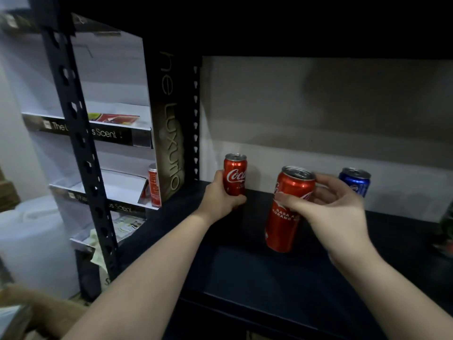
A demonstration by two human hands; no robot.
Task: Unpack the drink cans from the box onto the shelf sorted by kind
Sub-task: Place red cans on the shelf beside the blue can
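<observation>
Placing step. Left hand gripped red cola can at shelf ten o'clock; right hand pinched second red can centre; blue can two o'clock. Next: probably set reds together.

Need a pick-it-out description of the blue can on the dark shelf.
Start at the dark metal shelf with the pale wall behind it. Three cans stand on it; go to the far right, at the back, behind the right hand. The blue can is the only blue one, and no hand holds it.
</observation>
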